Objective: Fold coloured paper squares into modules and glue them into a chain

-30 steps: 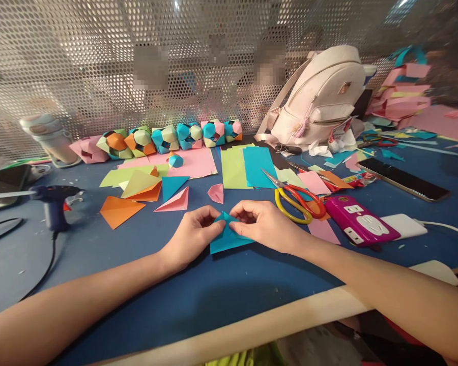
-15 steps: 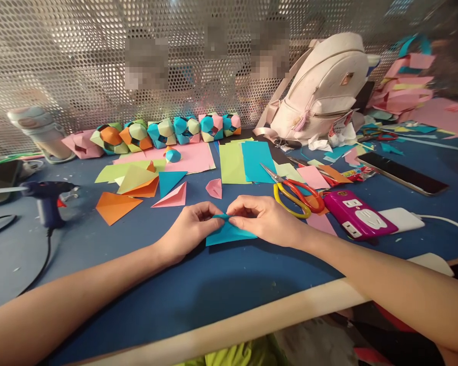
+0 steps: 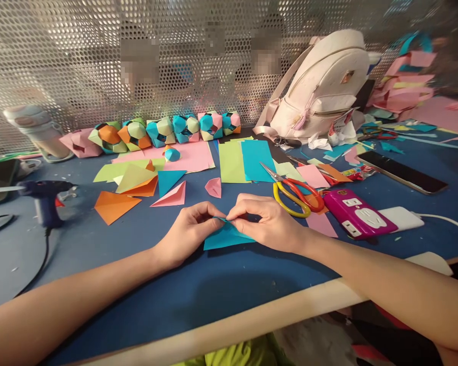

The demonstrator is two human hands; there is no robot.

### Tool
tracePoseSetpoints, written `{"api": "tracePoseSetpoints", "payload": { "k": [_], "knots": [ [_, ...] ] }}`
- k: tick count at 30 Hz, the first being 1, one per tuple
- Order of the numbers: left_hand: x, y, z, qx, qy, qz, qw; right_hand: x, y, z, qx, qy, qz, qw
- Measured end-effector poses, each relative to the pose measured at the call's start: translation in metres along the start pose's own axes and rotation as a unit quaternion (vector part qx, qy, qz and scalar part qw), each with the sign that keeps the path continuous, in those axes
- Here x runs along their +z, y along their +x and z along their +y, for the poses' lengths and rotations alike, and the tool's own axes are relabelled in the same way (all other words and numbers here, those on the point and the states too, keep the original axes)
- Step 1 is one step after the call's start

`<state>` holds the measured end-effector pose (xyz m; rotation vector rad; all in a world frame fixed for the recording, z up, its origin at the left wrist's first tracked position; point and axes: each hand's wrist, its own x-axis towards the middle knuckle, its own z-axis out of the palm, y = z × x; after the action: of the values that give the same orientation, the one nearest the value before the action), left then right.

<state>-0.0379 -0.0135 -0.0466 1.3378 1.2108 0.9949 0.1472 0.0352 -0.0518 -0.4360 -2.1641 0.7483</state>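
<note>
Glue gun (image 3: 48, 203) is resting well left of the left hand, cable curling to the near side. Between gun and left hand, blue surface (image 3: 148, 229) is leaving room; orange paper (image 3: 116, 206) is lying at the far side of that gap. Left hand (image 3: 189, 231) is pinching blue paper (image 3: 227, 240) by its upper edge, thumb against curled fingers. Paper is sitting between both hands, straight lower edge facing the wearer. Pink folded piece (image 3: 213, 188) is lying just beyond the fingertips. Right hand (image 3: 269, 221) is pinching the same paper edge, fingertips nearly meeting the left's. Nearside of both hands, open surface is running down to pale trim (image 3: 221, 330), which is slanting up rightward under the right forearm. Scissors (image 3: 284, 183) are lying just beyond the right hand, tips pointing away. Purple case (image 3: 361, 213) is sitting farther right, boxing in that side.

Containers: bottle (image 3: 40, 132) is standing beyond the gun, contents hidden. Paper balls (image 3: 167, 129) are lining up well beyond the left hand, gaps showing in their shells. Backpack (image 3: 320, 86) is standing tilted well beyond the right hand; can't see inside.
</note>
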Motion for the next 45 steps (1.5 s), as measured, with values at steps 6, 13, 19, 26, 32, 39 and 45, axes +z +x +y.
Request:
{"api": "tracePoseSetpoints", "payload": {
  "k": [6,13,19,26,32,39,45],
  "knots": [
    [-0.004,0.001,-0.007,-0.026,-0.070,-0.040,0.996,0.001,-0.003,0.003,-0.080,-0.047,0.010,0.996],
    [-0.002,0.004,-0.005,-0.035,-0.048,-0.047,0.997,0.001,-0.006,0.006,-0.081,-0.066,0.005,0.995],
    [-0.001,0.003,-0.002,-0.039,-0.046,-0.026,0.998,-0.002,-0.003,0.001,-0.033,-0.046,-0.026,0.998],
    [0.001,0.002,0.001,-0.022,-0.010,0.009,1.000,-0.002,-0.001,-0.003,0.047,-0.022,-0.040,0.998],
    [0.002,0.001,0.002,-0.022,0.005,0.015,1.000,0.000,0.000,-0.002,0.120,-0.058,-0.013,0.991],
    [0.004,0.000,0.004,-0.017,0.027,0.015,0.999,0.001,0.000,-0.004,0.126,-0.049,-0.008,0.991],
    [0.001,-0.001,0.006,-0.007,0.071,-0.017,0.997,0.002,-0.003,-0.004,0.066,-0.050,0.014,0.996]
  ]
}}
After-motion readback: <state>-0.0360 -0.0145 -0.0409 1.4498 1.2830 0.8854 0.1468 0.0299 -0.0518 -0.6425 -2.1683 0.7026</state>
